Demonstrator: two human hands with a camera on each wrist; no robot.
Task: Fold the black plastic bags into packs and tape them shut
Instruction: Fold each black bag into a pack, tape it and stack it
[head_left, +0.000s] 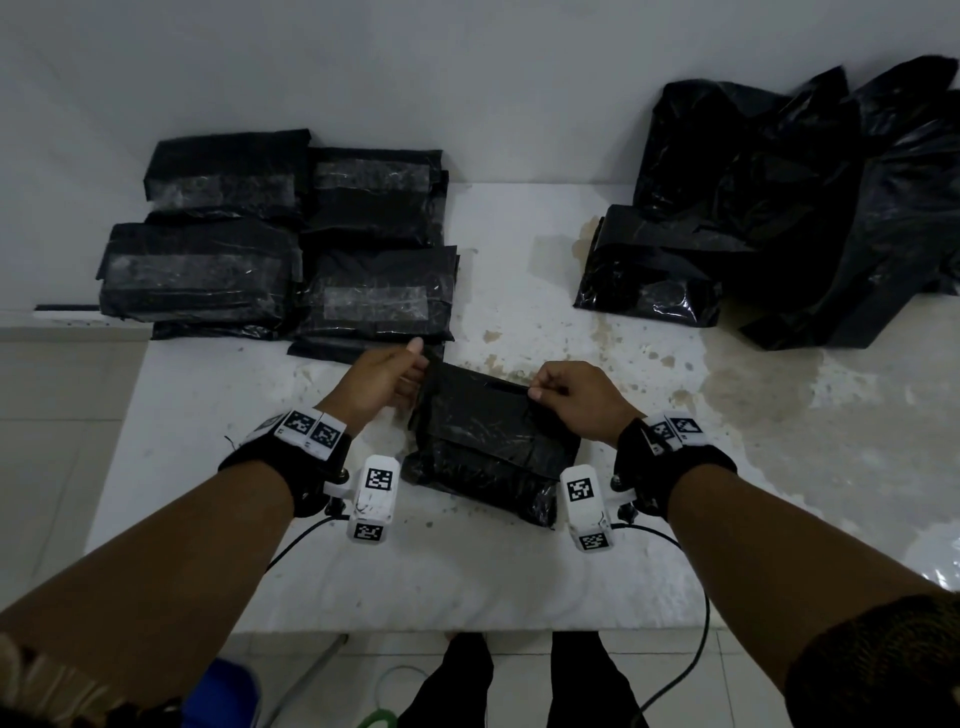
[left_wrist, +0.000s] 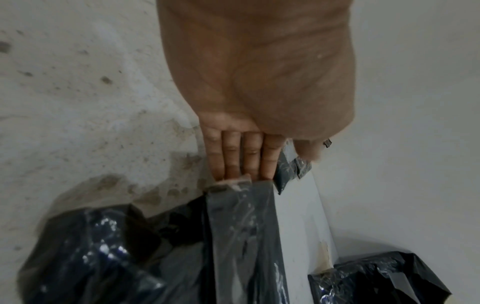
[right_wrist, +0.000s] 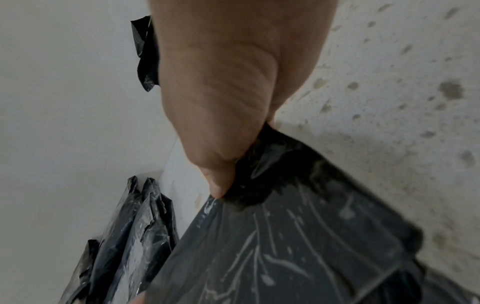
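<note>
A half-folded black plastic bag (head_left: 488, 441) lies in the middle of the white table, its far flap raised. My left hand (head_left: 413, 371) pinches the flap's far left corner between thumb and straight fingers. In the left wrist view that hand (left_wrist: 285, 162) shows its fingers (left_wrist: 241, 156) side by side, with black plastic (left_wrist: 241, 226) running on below them. My right hand (head_left: 537, 392) pinches the flap's far right edge. In the right wrist view its thumb (right_wrist: 218, 185) presses down on the creased bag (right_wrist: 298, 246).
Several taped black packs (head_left: 280, 244) lie in a block at the far left, close to my left hand. A heap of loose black bags (head_left: 779, 208) fills the far right. The stained table (head_left: 727, 415) meets a white wall behind. Camera cables hang below the table's front edge.
</note>
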